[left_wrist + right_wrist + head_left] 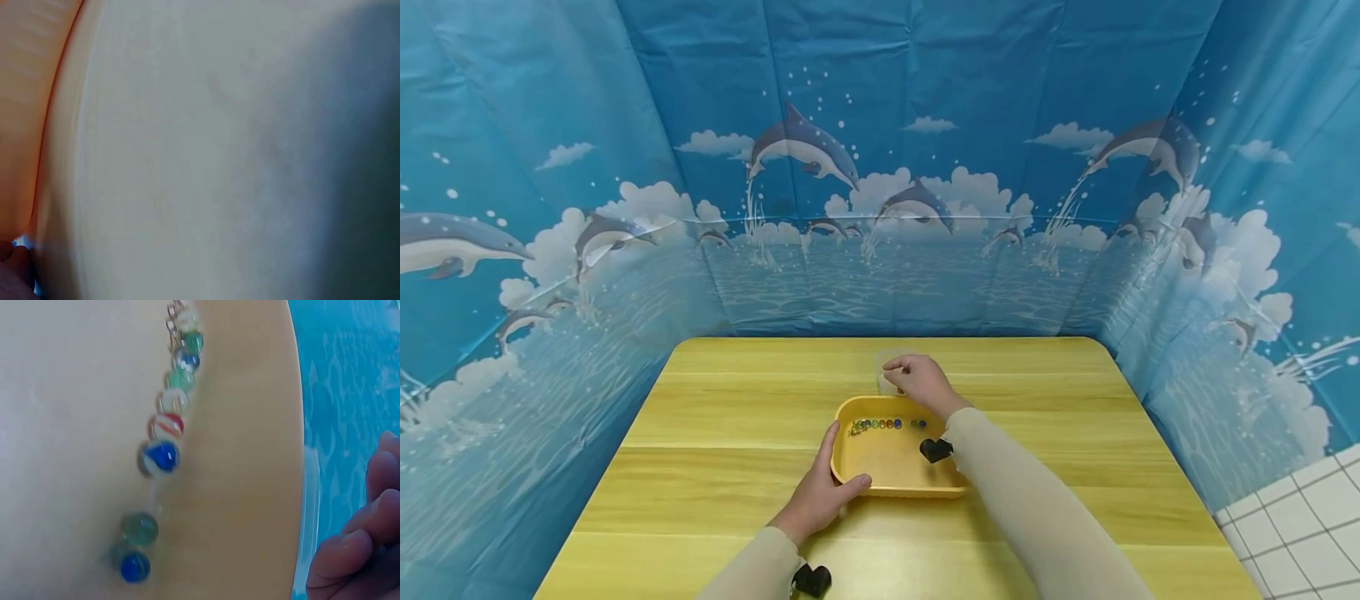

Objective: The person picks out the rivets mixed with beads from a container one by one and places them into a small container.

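My left hand [820,493] grips the front left corner of a yellow plastic tray [917,492], its thumb over the front rim. A row of glass marbles [161,456], blue, green, clear and red-streaked, lies along the tray's far side, with two more a short gap to the right. Small metal wire pieces [855,431] lie at the row's left end. Beyond the tray, my right hand [922,385] hovers at a clear container [884,360], fingers bent. Whether anything is between its fingertips is hidden. In the right wrist view its fingers [342,555] are beside the container's edge.
The tray stands on a yellow wood-grain table [715,467]. Blue dolphin-print curtains [880,283] hang behind the table and on both sides. White tiles [1300,533] show at the lower right. Each wrist wears a black mount [936,451].
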### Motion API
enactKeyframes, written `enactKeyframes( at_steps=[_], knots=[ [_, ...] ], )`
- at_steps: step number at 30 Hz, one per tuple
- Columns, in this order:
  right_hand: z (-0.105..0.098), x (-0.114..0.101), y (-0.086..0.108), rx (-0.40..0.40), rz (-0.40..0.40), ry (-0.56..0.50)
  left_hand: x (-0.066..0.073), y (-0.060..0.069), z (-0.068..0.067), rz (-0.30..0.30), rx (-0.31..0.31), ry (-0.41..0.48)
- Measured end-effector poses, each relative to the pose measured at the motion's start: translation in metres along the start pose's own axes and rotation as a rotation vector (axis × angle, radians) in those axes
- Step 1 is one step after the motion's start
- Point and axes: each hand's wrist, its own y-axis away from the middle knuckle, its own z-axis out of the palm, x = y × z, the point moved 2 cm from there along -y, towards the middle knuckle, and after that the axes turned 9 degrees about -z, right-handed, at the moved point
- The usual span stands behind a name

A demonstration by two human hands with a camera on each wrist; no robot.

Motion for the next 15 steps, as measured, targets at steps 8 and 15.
enactKeyframes(
  at_steps=[8,15],
  knots=[
    [0.017,-0.006,0.007,-0.129,-0.055,0.015,0.000,-0.001,0.000,0.007,-0.003,-0.020],
    [0.028,-0.008,0.014,-0.217,-0.072,0.014,-0.001,-0.001,0.001,0.016,-0.011,-0.025]
  ],
)
